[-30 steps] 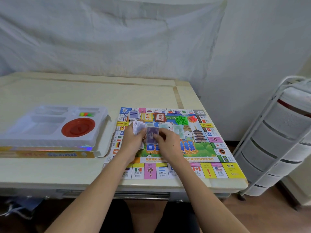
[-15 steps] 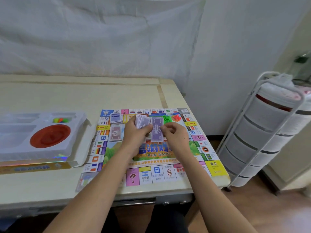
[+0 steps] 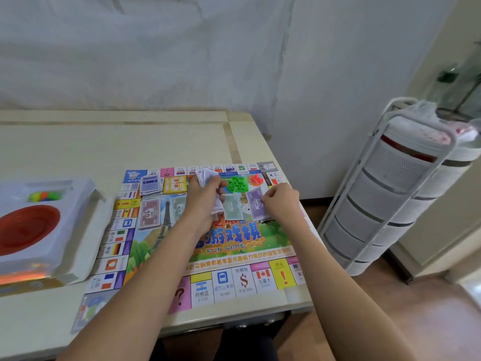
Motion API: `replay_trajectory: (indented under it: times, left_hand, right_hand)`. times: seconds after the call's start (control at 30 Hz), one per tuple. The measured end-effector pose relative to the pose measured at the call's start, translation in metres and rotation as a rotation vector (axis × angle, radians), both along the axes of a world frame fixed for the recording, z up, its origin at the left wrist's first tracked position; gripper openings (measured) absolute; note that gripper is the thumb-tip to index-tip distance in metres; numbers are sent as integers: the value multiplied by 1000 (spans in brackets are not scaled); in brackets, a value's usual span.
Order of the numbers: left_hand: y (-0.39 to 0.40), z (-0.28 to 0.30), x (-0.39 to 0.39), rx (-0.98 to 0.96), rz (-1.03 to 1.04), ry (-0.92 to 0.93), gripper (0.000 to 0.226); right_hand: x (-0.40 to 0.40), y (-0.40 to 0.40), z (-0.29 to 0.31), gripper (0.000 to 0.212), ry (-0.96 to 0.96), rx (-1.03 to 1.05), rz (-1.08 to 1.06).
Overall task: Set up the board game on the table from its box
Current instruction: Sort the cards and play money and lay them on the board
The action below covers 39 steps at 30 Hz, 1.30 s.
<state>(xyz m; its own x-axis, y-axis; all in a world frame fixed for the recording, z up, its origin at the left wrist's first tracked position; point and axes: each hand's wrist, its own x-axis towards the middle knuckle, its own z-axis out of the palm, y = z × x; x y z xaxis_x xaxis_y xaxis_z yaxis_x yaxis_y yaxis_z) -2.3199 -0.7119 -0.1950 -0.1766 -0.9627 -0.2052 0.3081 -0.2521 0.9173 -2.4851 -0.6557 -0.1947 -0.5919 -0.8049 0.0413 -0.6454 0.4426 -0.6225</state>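
Note:
The colourful game board (image 3: 229, 246) lies flat on the table. My left hand (image 3: 201, 201) grips a fanned stack of paper money (image 3: 207, 175) above the board's upper middle. My right hand (image 3: 282, 201) pinches a purple banknote (image 3: 256, 205) that lies on a purple pile at the board's right. A green banknote pile (image 3: 234, 207) sits between my hands. A reddish note pile (image 3: 150, 213) and another green pile (image 3: 179, 208) lie to the left. Green houses (image 3: 236, 184) and red pieces (image 3: 256, 179) are heaped near the top.
The open game box with its white plastic tray (image 3: 75, 204) and red bowl (image 3: 27, 229) stands at the left, small coloured tokens (image 3: 45, 196) in one compartment. Card stacks (image 3: 151, 184) lie along the board's top. A white tiered storage cart (image 3: 395, 183) stands right of the table.
My right hand has carried the purple note from in front of the left hand's stack rightward and down onto the purple pile. The camera has swung right.

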Motion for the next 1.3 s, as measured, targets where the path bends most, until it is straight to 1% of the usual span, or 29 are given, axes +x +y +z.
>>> replay_trajectory:
  times: [0.1, 0.17, 0.23, 0.3, 0.37, 0.43, 0.47, 0.53, 0.6, 0.67, 0.73, 0.8, 0.93, 1.03, 1.1, 1.13, 1.2, 1.23, 1.27, 1.3]
  left_hand:
    - [-2, 4, -1, 114, -47, 211, 19]
    - [-1, 5, 2, 209, -96, 372, 17]
    - [-1, 4, 6, 236, -138, 448, 17]
    - [-1, 3, 10, 228, -158, 460, 21]
    - [1, 3, 14, 219, -184, 471, 32]
    - [2, 3, 20, 205, -196, 493, 35]
    - [3, 3, 23, 197, -200, 503, 33]
    - [5, 4, 31, 188, -201, 515, 26]
    - [8, 8, 39, 195, -220, 510, 16]
    - [13, 11, 49, 208, -273, 446, 14]
    - [17, 13, 60, 224, -357, 402, 25]
    - [19, 12, 71, 231, -398, 421, 39]
    - [26, 14, 93, 249, -457, 483, 33]
    - [29, 13, 108, 192, -421, 440, 31]
    - [28, 8, 118, 80, -364, 370, 34]
    - [28, 5, 122, 19, -338, 326, 35]
    - [31, 1, 127, -37, -264, 245, 35]
    - [32, 1, 129, -45, -220, 205, 35]
    - [33, 0, 131, -50, -176, 159, 35]
    - [34, 0, 133, -57, -148, 123, 36]
  right_hand:
    - [0, -8, -1, 18, 96, 75, -22]
    - [3, -9, -1, 16, 120, 115, -24]
    - [7, -8, -1, 14, 168, 146, -13]
    - [10, -8, -1, 19, 208, 145, 4]
    - [12, -7, -3, 29, 222, 88, 16]
    - [17, -8, -4, 31, 191, -68, 48]
    - [23, -8, -2, 27, 151, -188, 99]
    - [42, -1, 4, 18, 100, -423, 309]
    - [60, 8, 7, 30, 149, -536, 557]
    - [75, 11, 6, 41, 304, -578, 684]
    - [84, 10, 4, 43, 399, -585, 715]
    - [92, 9, 4, 43, 426, -601, 737]
    - [110, 9, -1, 34, 412, -673, 722]
    - [121, 9, -8, 33, 403, -641, 718]
    - [130, 11, -9, 35, 323, -623, 690]
    - [135, 11, -8, 35, 216, -610, 645]
    - [146, 14, -1, 38, -96, -554, 512]
    - [151, 15, 2, 46, -251, -497, 443]
    - [154, 14, 4, 53, -384, -446, 387]
    - [155, 13, 3, 54, -479, -407, 356]
